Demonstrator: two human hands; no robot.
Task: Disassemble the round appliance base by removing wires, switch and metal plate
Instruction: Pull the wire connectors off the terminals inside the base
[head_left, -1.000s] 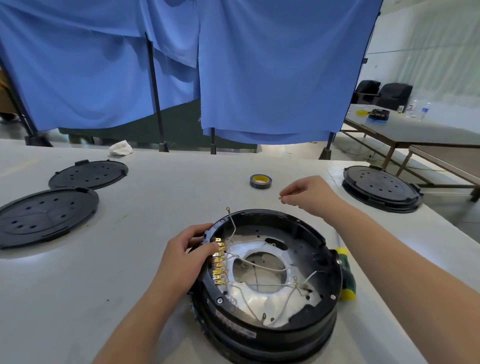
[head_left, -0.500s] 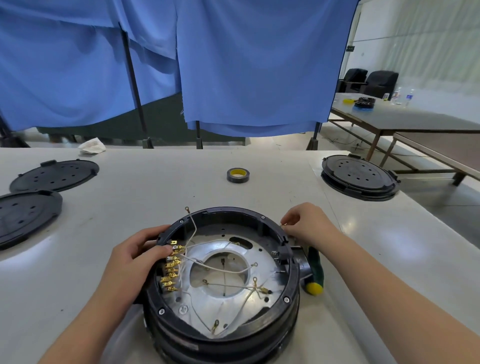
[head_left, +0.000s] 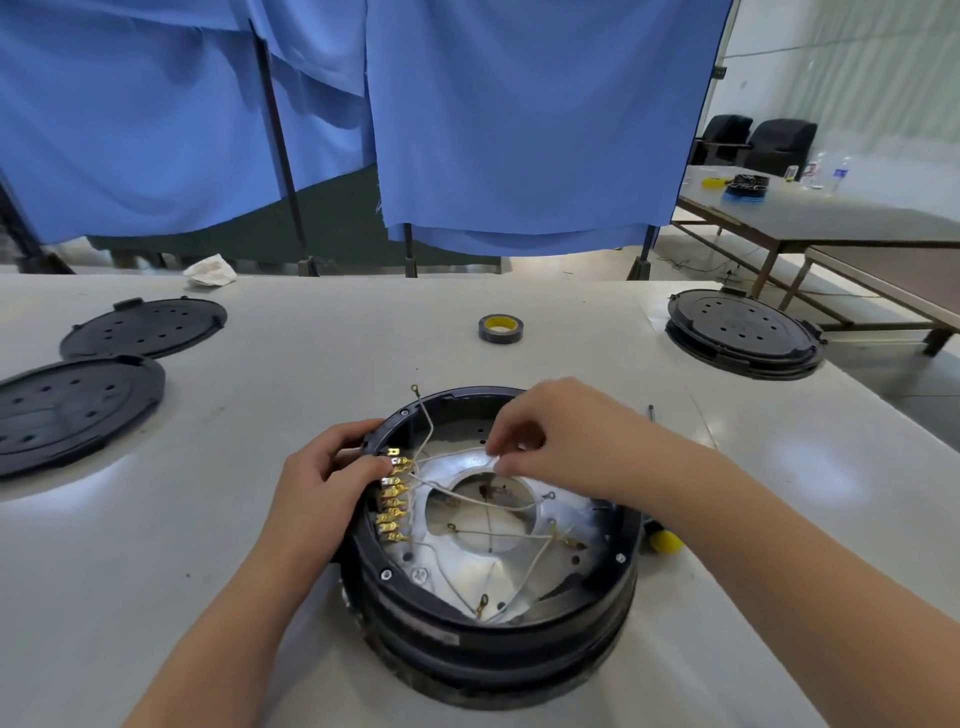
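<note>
The base (head_left: 493, 561) sits upside down on the table (head_left: 322, 374), near the front edge and right under the person, so its open underside faces up and everything inside can be reached from above. The plate (head_left: 467, 566) is seated in the bottom of it, with thin pale wires (head_left: 467, 499) looping across its central hole.

The left hand (head_left: 324, 483) grips the rim on the near-left side, fingers curled over the edge, thumb pressing beside the row of brass terminals (head_left: 392, 499). To my eye it is there as a brace, so the base does not skid or tip when a wire is tugged. It also sits right where the wires end, which would let it steady the terminals.

The right hand (head_left: 561, 441) reaches in from the far right and pinches a wire between thumb and fingertips, just above the plate's inner edge. The pinch is fine, not a fist, which suits a thin wire. I cannot tell whether that wire is free at its other end. 1 wire stands up loose over the far rim, its ring lug in the air.

A screwdriver (head_left: 662, 540) lies just right of the base, only its yellow end showing, within easy reach. 1 roll of tape (head_left: 500, 328) sits farther back, 2 black lids (head_left: 104, 364) lie well to the left, and a stack of them (head_left: 745, 332) sits on the right.

I would judge the wires as only partly done, and the plate not yet touched.
</note>
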